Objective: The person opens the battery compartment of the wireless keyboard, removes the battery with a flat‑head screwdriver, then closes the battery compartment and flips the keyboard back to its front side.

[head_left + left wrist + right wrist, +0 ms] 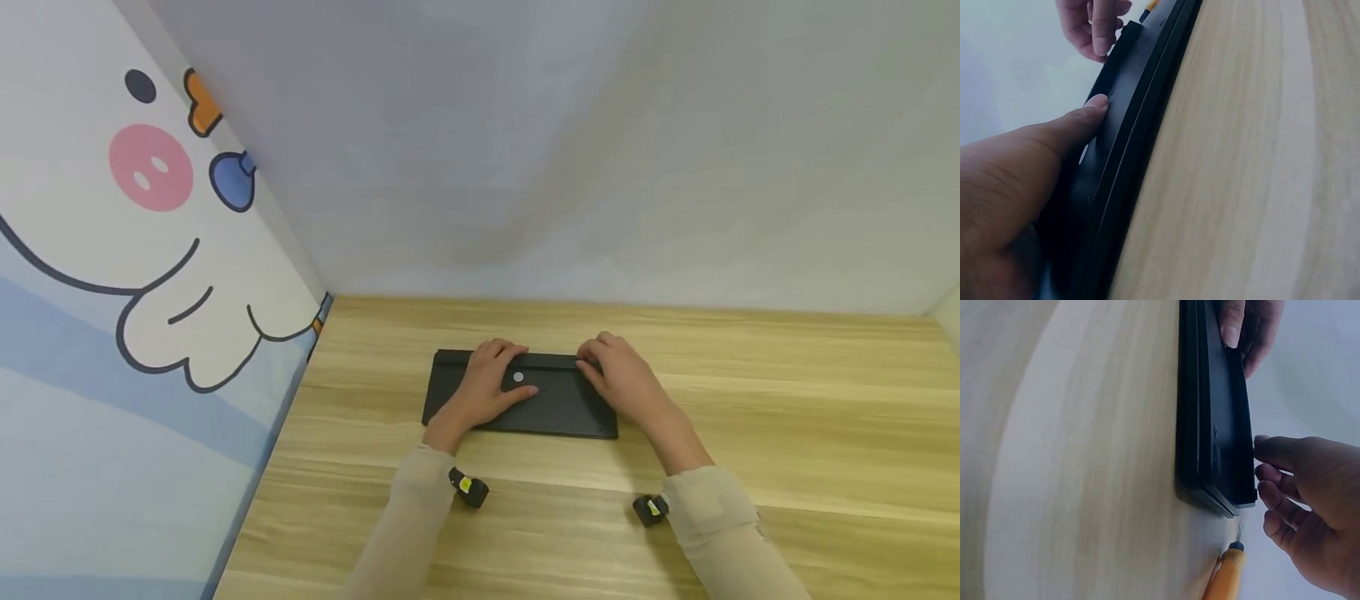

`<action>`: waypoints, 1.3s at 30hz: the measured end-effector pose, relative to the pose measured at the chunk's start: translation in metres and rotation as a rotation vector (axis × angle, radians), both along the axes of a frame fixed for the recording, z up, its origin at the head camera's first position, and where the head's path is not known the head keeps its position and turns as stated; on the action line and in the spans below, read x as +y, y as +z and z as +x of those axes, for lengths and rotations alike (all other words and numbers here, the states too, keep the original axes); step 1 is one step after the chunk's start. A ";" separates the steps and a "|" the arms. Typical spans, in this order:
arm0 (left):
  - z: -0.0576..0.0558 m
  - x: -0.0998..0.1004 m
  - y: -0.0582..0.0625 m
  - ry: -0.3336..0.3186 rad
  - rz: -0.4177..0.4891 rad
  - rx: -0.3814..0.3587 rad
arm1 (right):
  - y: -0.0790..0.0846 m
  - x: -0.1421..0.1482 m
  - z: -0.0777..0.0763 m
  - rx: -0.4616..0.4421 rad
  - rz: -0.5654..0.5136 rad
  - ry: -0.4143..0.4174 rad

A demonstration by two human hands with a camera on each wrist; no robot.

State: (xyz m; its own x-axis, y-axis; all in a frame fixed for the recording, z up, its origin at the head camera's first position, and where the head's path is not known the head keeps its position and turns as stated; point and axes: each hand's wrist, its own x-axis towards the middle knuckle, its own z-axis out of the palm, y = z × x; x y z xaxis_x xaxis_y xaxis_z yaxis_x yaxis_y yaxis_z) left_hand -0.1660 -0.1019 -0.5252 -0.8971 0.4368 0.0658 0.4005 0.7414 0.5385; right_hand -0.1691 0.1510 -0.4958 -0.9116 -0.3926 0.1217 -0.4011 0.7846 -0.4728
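Observation:
A black keyboard (558,408) lies on the wooden table, apparently underside up, with a raised ridge along its far edge and a round white mark. Across its left half, my left hand (483,387) holds it, thumb on the flat face and fingers bent over the ridge. At the far right corner my right hand (626,379) pinches the ridge, thumb on the near side. In the right wrist view the right hand (1316,500) has curled fingers at the keyboard's edge (1232,425); the exact fingertip contact is partly hidden.
An orange-handled screwdriver (1225,575) lies beside the keyboard's right end in the right wrist view. The wooden table (787,417) meets a pale back wall (570,167). A cartoon-printed panel (150,333) stands along the left side.

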 end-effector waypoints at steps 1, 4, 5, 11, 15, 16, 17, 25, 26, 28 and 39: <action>-0.001 0.000 -0.001 0.002 0.007 0.001 | 0.000 0.000 -0.001 0.000 0.003 -0.004; -0.003 0.001 -0.003 0.009 0.014 -0.002 | 0.001 -0.001 -0.004 -0.014 0.004 -0.011; -0.003 0.001 -0.003 0.010 0.017 -0.003 | 0.001 -0.001 -0.005 -0.020 0.002 -0.015; -0.003 0.002 -0.003 0.016 0.041 -0.022 | 0.005 -0.002 -0.011 -0.083 -0.004 -0.025; -0.003 0.001 -0.003 0.027 0.039 -0.019 | 0.007 -0.004 -0.016 -0.138 -0.004 -0.024; -0.003 0.001 -0.004 0.028 0.040 -0.017 | 0.007 -0.005 -0.017 -0.152 0.000 -0.022; -0.003 0.001 -0.004 0.029 0.042 -0.016 | 0.007 -0.005 -0.017 -0.167 0.005 -0.026; -0.002 0.001 -0.003 0.031 0.049 -0.016 | 0.005 -0.007 -0.018 -0.154 0.032 -0.006; -0.002 0.001 -0.003 0.032 0.049 -0.018 | 0.005 -0.007 -0.018 -0.144 0.036 0.000; -0.002 0.000 -0.003 0.032 0.049 -0.021 | 0.004 -0.007 -0.017 -0.127 0.038 0.011; -0.001 0.001 -0.004 0.032 0.041 -0.015 | 0.001 -0.007 -0.014 -0.125 0.051 0.009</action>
